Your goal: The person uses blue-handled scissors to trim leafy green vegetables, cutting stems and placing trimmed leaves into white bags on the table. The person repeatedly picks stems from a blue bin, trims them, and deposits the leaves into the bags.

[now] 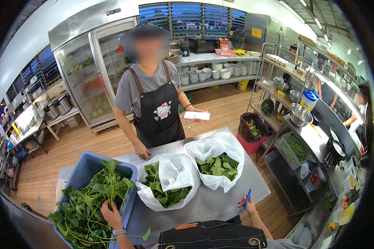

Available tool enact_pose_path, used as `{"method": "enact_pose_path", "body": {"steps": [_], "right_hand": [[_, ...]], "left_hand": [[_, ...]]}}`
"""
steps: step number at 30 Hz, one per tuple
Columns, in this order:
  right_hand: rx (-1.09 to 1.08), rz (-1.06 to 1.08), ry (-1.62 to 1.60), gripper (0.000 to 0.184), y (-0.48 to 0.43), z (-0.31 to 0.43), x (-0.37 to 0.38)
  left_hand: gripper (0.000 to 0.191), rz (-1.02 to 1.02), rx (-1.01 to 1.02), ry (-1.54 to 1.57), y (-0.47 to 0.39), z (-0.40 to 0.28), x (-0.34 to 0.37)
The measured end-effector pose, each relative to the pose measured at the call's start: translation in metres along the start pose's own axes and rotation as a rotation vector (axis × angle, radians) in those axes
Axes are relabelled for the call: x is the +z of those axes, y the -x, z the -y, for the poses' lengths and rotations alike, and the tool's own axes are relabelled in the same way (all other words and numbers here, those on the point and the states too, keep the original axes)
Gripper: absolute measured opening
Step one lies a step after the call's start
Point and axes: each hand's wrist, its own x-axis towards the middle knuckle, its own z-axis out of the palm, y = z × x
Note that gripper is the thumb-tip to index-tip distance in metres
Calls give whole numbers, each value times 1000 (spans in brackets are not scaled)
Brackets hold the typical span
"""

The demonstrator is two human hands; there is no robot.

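My left hand [111,214] is in a blue plastic crate [131,202], its fingers closed around stems of leafy greens [87,199]. The greens have long pale vines and broad leaves, and they spill over the crate's near and left rims. My right hand [250,206], near the table's right edge, grips a slim blue pen-like object [247,197]; its exact kind is too small to tell. Between my hands, two white plastic bags [177,174] [219,143] stand with their mouths spread. Both contain loose green leaves [219,166].
Across the steel table [205,204], a person in a black apron [157,115] holds a phone [197,115], other hand at the table edge. A red lined bin [249,141] stands beyond the table's right side. Steel shelving [277,119] lines the right; a glass-door refrigerator [87,84] stands behind.
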Motion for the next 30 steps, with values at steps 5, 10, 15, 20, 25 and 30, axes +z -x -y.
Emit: {"method": "enact_pose_path", "body": {"steps": [5, 10, 15, 20, 25, 30], "right_hand": [[-5, 6, 34, 39, 1, -3, 0], [-46, -2, -44, 30, -6, -6, 4], [-12, -11, -80, 30, -12, -6, -1], [14, -9, -126, 33, -7, -12, -9], [23, 25, -61, 35, 0, -17, -8], [22, -2, -35, 37, 0, -7, 5]], "left_hand": [[23, 7, -30, -12, 0, -5, -3], [25, 18, 1, -61, -3, 2, 3], [32, 52, 31, -66, -1, -15, -16], [24, 55, -98, -104, -6, -12, 2], [28, -17, -2, -84, -2, 23, 14], [35, 83, 64, -114, 0, -21, -24]]}}
